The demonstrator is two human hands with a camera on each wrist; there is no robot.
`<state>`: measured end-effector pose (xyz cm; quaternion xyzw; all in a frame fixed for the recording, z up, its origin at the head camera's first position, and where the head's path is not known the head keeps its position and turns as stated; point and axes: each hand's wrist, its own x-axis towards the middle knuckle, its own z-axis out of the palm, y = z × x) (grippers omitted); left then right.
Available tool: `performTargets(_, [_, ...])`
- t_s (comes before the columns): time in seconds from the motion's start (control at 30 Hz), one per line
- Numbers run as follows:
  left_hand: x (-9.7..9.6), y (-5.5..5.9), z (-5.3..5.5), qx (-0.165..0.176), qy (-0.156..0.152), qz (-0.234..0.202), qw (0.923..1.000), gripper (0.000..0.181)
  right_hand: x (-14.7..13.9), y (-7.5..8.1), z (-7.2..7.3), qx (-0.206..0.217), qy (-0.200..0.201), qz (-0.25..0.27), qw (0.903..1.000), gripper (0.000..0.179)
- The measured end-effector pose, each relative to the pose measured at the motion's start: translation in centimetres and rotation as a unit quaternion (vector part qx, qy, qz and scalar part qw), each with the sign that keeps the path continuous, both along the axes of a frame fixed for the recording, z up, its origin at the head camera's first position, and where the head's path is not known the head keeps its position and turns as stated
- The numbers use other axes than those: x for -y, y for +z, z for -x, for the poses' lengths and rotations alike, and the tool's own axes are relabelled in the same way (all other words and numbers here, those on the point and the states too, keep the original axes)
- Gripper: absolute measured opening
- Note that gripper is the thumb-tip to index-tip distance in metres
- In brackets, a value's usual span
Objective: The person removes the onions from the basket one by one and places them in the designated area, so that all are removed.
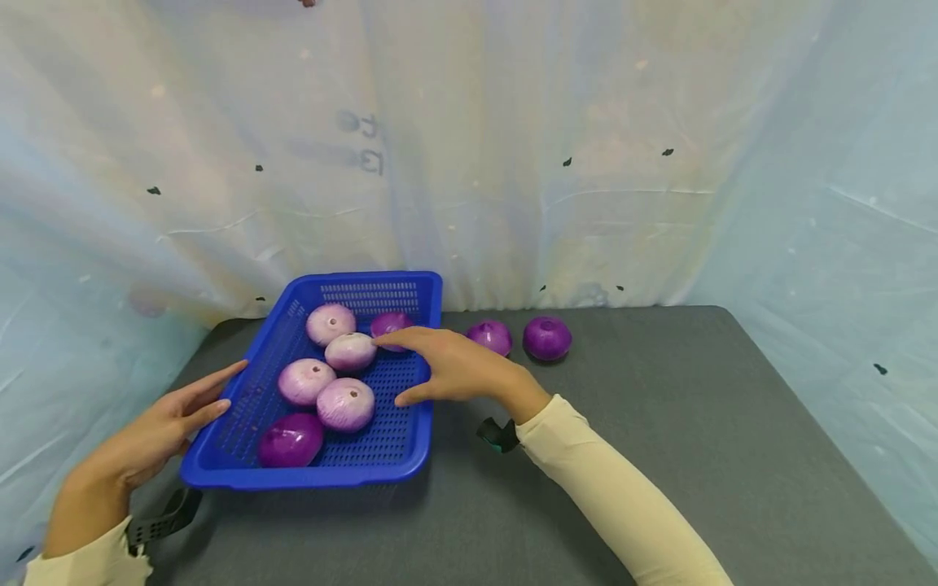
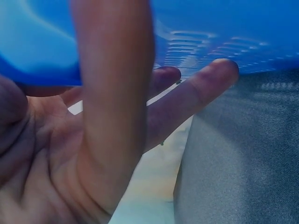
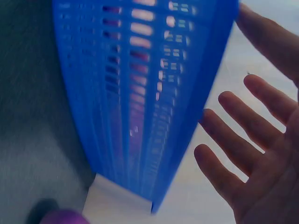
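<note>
A blue plastic basket (image 1: 410,468) with slotted walls holds several peeled red onions. Pale pink-white ones, such as this onion (image 1: 346,404), lie mostly in its left half, with a dark purple onion (image 1: 290,440) at the near end and another purple onion (image 1: 392,324) partly covered by the right hand. My left hand (image 1: 172,423) rests its extended fingers and thumb against the outside of the basket's left wall. Over the right rim reaches my right hand (image 1: 458,364), thumb and fingers spread apart, fingertips above the onions, nothing between them.
Two purple onions, one (image 1: 489,336) beside the basket and one (image 1: 547,338) further right, sit near the back edge of the dark grey table (image 1: 623,456). Pale plastic sheeting (image 1: 469,163) hangs behind the table and along its sides.
</note>
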<state>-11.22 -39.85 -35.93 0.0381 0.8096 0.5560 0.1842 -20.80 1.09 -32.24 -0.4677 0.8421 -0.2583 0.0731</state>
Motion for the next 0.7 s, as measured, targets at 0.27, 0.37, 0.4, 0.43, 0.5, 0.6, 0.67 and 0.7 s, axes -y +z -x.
performTargets(0.27, [-0.1, 0.2, 0.1, -0.001, 0.005, 0.002, 1.0000, 0.063, 3.5, -0.8, -0.1, -0.015, 0.062, -0.043, 0.9970, 0.077])
performTargets(0.37, [-0.2, 0.3, 0.2, -0.002, 0.004, 0.003, 1.0000, 0.063, 4.4, -1.4, -0.2, -0.032, 0.064, -0.075, 0.9946, 0.076])
performTargets(0.4, [-0.3, 0.3, 0.3, -0.001, 0.004, 0.003, 1.0000, 0.063, 4.7, -1.6, -0.3, -0.042, 0.063, -0.086, 0.9934, 0.075])
performTargets(0.43, [-0.3, 0.2, 0.3, 0.000, 0.005, 0.004, 1.0000, 0.063, 5.0, -1.8, -0.4, -0.051, 0.061, -0.095, 0.9923, 0.075])
performTargets(0.5, [-0.2, 0.1, 0.3, 0.001, 0.005, 0.007, 1.0000, 0.064, 5.6, -2.0, -0.6, -0.070, 0.055, -0.113, 0.9896, 0.074])
performTargets(0.6, [0.0, -0.1, 0.3, 0.003, 0.004, 0.009, 0.9999, 0.064, 6.6, -2.3, -0.8, -0.087, 0.054, -0.133, 0.9858, 0.075])
performTargets(0.67, [0.0, -0.1, 0.3, 0.002, -0.002, 0.004, 1.0000, 0.064, 7.0, -2.3, -1.0, -0.088, 0.054, -0.144, 0.9842, 0.077])
performTargets(0.7, [0.0, -0.1, 0.3, 0.000, -0.005, 0.001, 1.0000, 0.063, 7.2, -2.3, -1.0, -0.086, 0.054, -0.150, 0.9834, 0.079])
